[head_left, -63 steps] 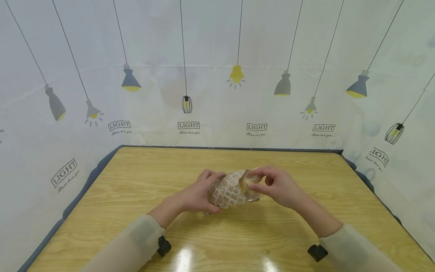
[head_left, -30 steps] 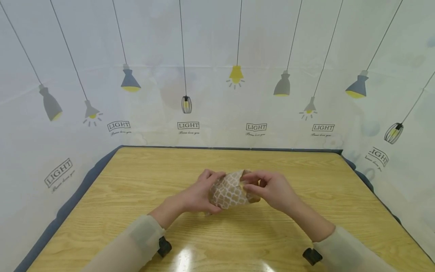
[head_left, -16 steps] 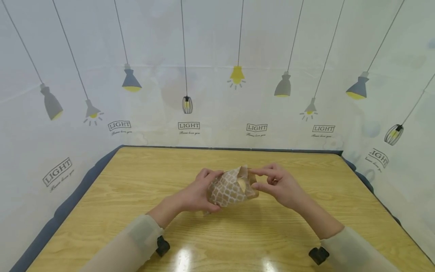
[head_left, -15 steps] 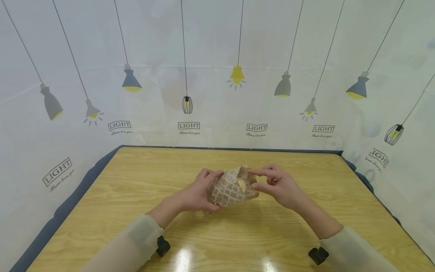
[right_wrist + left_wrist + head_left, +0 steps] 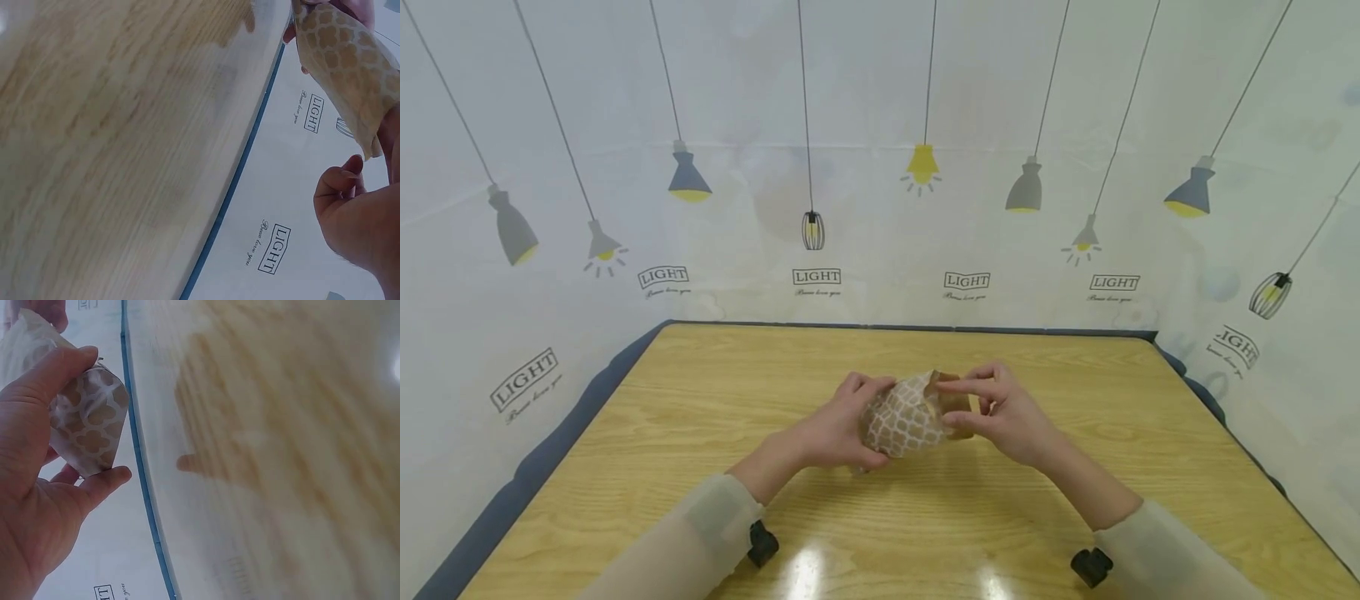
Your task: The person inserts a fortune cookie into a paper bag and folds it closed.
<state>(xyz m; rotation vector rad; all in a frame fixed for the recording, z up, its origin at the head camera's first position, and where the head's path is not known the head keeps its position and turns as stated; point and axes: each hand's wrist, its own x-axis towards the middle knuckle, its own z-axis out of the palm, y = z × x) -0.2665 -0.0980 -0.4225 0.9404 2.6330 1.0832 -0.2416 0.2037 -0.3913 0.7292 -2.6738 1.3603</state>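
Observation:
A brown paper bag with a white lattice print is held tilted above the table. My left hand grips its left end, thumb on the near side and fingers on the far side. In the left wrist view this end of the bag lies between thumb and fingers. At the bag's right end, my right hand has index finger and thumb on the paper at the mouth. The right wrist view shows its other fingers curled below the bag. What is inside is mostly hidden.
A wooden table lies under both hands. White curtains printed with lamps surround it at the back and sides, with a dark blue strip along the table's back edge. Black wrist mounts sit below the sleeves.
My right hand has shifted slightly left, onto the bag's mouth, and the raised flap there has folded lower. The pale yellow patch at the mouth is now mostly covered. My left hand stays put.

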